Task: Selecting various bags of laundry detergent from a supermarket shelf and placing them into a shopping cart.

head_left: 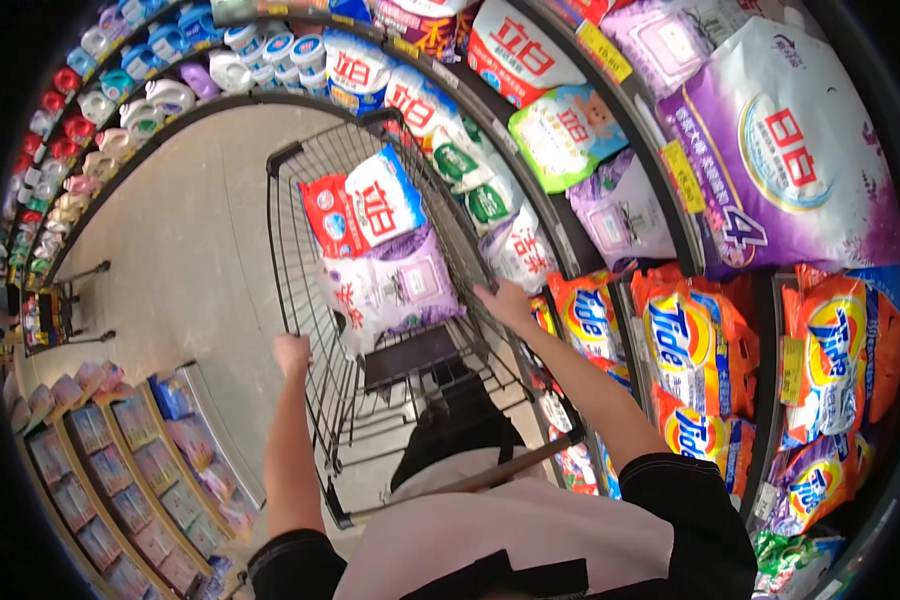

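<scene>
A black wire shopping cart [282, 262] stands before me, its handle bar close to my body. My left hand [292, 352] is closed around the left side rim of the basket. On the opposite rim, my right hand [503, 303] is closed too, beside the shelf, though part of its grip is hidden. Two bags of laundry detergent lie in the basket. The farther one is a red, white and blue bag [365, 205]; the nearer is a white and purple bag [390, 285], partly overlapped by it.
Shelves of bagged detergent rise close on my right, including a large purple bag [790, 150] and orange bags [695, 335]. Bottles [170, 95] line the far curved shelf. Left of the cart runs the grey floor [205, 225], with a display rack [135, 470] at the lower left.
</scene>
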Demonstrator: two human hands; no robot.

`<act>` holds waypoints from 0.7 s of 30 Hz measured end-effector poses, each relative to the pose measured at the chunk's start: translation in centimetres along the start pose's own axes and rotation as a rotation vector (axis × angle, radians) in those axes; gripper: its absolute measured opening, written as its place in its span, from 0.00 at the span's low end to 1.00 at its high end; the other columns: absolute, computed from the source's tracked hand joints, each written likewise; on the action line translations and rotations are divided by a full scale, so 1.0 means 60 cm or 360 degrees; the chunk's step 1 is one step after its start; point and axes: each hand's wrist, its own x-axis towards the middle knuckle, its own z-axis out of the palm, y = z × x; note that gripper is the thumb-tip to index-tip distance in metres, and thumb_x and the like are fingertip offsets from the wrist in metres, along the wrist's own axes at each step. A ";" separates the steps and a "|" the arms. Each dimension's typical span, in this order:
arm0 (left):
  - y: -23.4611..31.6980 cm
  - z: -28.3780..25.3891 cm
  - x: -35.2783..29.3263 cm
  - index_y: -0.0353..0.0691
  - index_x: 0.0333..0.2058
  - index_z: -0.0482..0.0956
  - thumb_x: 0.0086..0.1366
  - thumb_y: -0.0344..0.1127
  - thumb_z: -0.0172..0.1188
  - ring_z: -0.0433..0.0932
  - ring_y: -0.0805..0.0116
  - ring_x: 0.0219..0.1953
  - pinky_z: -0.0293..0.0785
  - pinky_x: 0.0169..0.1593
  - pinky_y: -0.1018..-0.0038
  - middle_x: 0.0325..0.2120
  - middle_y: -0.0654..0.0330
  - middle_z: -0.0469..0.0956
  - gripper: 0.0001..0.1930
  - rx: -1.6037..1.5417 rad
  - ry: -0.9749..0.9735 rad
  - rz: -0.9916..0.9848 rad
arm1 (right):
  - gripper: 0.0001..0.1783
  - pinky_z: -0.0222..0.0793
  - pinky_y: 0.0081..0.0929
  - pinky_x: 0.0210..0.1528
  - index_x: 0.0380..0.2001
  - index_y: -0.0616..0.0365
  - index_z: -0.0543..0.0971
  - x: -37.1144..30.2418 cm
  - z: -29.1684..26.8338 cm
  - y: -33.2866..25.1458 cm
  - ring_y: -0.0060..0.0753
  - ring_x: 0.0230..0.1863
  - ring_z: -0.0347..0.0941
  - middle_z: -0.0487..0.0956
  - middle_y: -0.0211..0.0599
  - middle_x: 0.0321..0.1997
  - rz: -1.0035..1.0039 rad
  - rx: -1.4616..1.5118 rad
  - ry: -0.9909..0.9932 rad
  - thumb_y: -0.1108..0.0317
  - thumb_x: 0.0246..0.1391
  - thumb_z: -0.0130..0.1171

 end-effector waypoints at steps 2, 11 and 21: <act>0.003 0.008 0.009 0.27 0.17 0.73 0.44 0.28 0.46 0.73 0.62 0.12 0.71 0.16 0.70 0.10 0.51 0.71 0.09 0.0036 0.0059 0.0078 | 0.33 0.63 0.35 0.36 0.27 0.68 0.72 0.021 0.009 0.027 0.47 0.32 0.70 0.73 0.55 0.27 0.0078 0.0580 -0.0322 0.42 0.38 0.48; 0.058 -0.004 -0.007 0.27 0.18 0.69 0.45 0.25 0.47 0.71 0.68 0.12 0.68 0.12 0.74 0.12 0.55 0.69 0.06 -0.0119 0.0024 -0.0203 | 0.29 0.57 0.36 0.45 0.38 0.72 0.65 0.282 -0.171 0.078 0.52 0.42 0.63 0.67 0.57 0.39 -0.0224 0.0355 0.1310 0.61 0.35 0.58; 0.100 -0.004 0.003 0.27 0.18 0.73 0.45 0.27 0.47 0.73 0.68 0.12 0.71 0.14 0.75 0.11 0.53 0.72 0.09 -0.0061 0.0057 -0.0178 | 0.39 0.56 0.35 0.50 0.43 0.79 0.58 0.407 -0.247 0.101 0.51 0.51 0.57 0.62 0.64 0.45 0.0884 0.0151 0.1272 0.52 0.38 0.52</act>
